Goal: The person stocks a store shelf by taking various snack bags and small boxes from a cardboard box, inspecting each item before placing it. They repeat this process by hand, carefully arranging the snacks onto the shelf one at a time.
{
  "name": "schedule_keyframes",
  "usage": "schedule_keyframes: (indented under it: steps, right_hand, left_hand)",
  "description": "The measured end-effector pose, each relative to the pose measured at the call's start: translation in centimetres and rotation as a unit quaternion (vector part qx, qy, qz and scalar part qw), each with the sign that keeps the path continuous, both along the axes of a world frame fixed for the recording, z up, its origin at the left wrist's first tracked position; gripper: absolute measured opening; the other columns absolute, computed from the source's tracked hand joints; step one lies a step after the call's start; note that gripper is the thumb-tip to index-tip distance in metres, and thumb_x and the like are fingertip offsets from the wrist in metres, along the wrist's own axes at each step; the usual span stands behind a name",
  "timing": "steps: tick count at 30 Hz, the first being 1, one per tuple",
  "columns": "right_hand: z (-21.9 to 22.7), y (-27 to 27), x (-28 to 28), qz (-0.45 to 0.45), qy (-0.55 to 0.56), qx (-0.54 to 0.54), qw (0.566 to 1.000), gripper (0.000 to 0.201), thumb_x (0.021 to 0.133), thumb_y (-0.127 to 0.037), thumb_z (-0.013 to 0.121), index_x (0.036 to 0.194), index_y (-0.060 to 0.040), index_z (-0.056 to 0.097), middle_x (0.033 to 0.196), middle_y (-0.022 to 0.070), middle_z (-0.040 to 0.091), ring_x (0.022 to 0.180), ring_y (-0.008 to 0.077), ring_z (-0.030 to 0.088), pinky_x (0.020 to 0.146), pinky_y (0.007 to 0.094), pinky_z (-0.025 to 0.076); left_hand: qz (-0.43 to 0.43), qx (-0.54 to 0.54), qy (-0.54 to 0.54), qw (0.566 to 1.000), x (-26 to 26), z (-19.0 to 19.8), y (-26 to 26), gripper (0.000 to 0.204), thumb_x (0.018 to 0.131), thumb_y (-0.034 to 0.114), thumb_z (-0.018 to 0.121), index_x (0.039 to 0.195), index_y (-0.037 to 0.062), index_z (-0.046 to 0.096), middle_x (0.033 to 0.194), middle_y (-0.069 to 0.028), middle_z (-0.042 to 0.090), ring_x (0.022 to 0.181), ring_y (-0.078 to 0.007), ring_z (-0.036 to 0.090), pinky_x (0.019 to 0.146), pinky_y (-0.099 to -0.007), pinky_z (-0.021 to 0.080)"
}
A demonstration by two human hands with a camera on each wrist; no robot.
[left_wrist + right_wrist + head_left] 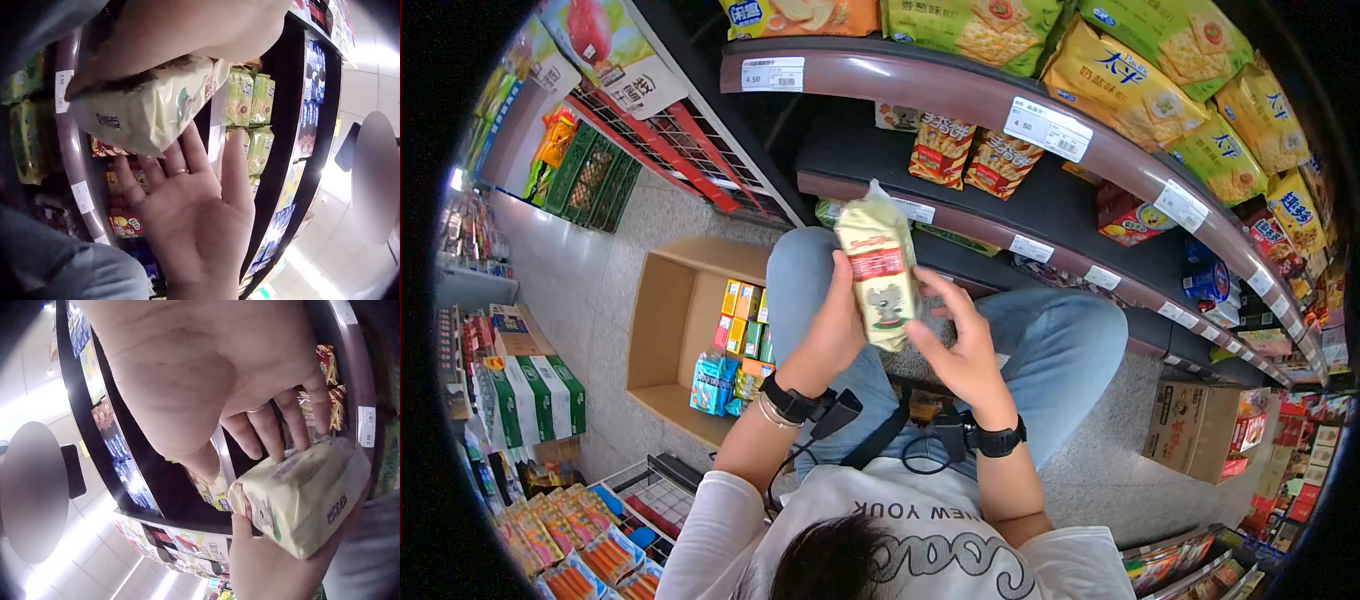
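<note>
A pale yellow snack packet with a red band and a mouse picture is held upright in front of the shelves. My left hand grips its left side, the thumb across its front. My right hand is beside its right edge with fingers spread and only the fingertips touching. In the left wrist view the packet lies under my left hand, with the ringed right hand flat below it. In the right wrist view my right hand touches the packet, which my left hand holds from beneath.
Curved shelves with price tags hold yellow and green snack bags ahead. An open cardboard box of small colourful packs stands on the floor at left. Another carton sits at right, green-and-white cartons at far left.
</note>
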State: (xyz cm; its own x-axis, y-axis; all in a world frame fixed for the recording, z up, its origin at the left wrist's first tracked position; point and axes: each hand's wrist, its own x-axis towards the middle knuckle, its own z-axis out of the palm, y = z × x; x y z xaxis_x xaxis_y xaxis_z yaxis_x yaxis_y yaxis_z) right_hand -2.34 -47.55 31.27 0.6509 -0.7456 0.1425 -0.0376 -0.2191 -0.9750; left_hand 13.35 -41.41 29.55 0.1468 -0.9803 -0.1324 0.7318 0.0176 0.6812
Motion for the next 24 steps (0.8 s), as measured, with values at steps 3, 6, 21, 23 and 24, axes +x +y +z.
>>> schedule_keyframes:
  steps: [3,6,21,23,24]
  right_hand:
    - [0.3,0.0,1.4,-0.03,0.029,-0.066,0.997,0.071,0.072,-0.025,0.075,0.128,-0.0007,0.04,0.117,0.0172,0.055,0.109,0.0309,0.052,0.091,0.0364,0.041]
    - [0.8,-0.6,2.7,-0.073,0.038,-0.039,0.996,0.071,0.067,-0.017,0.077,0.126,-0.0001,0.04,0.115,0.019,0.056,0.105,0.0325,0.056,0.088,0.0378,0.044]
    - [-3.7,-10.0,12.2,-0.023,0.042,-0.167,0.985,0.047,0.071,-0.014,0.071,0.112,-0.0007,0.053,0.099,0.0207,0.063,0.094,0.0356,0.061,0.078,0.0383,0.048]
    - [-3.8,-10.8,13.7,-0.04,0.063,-0.168,0.983,0.045,0.074,-0.013,0.069,0.112,0.0028,0.052,0.095,0.0231,0.063,0.092,0.0374,0.061,0.076,0.0387,0.049]
    - [-4.4,-11.3,14.5,-0.052,0.075,-0.176,0.98,0.045,0.074,-0.013,0.069,0.112,0.0036,0.051,0.095,0.0236,0.063,0.091,0.0376,0.061,0.076,0.0391,0.049]
  left_hand:
    - [0.086,0.036,-0.147,0.985,-0.8,0.1,-1.3,0.061,0.096,0.051,0.019,0.139,0.0082,0.027,0.133,-0.0079,0.042,0.123,-0.0168,0.04,0.099,-0.033,0.036]
    - [0.089,0.047,-0.256,0.961,-0.1,0.9,-1.0,0.055,0.095,0.031,0.04,0.141,0.0076,0.022,0.133,-0.0073,0.04,0.115,-0.0156,0.043,0.099,-0.0333,0.034]
    - [0.199,0.052,-0.47,0.858,11.3,-0.4,-6.4,0.023,0.085,0.013,0.062,0.101,-0.0013,0.056,0.092,-0.0063,0.062,0.078,-0.0104,0.059,0.069,-0.0244,0.047]
    - [0.194,0.08,-0.48,0.852,12.3,-0.6,-7.7,0.02,0.086,0.013,0.062,0.1,-0.0005,0.055,0.091,-0.0049,0.062,0.076,-0.0083,0.057,0.067,-0.0233,0.046]
    - [0.193,0.098,-0.492,0.844,12.8,-0.8,-8.5,0.021,0.086,0.013,0.062,0.1,-0.0004,0.055,0.09,-0.0049,0.062,0.074,-0.0081,0.057,0.065,-0.0231,0.045]
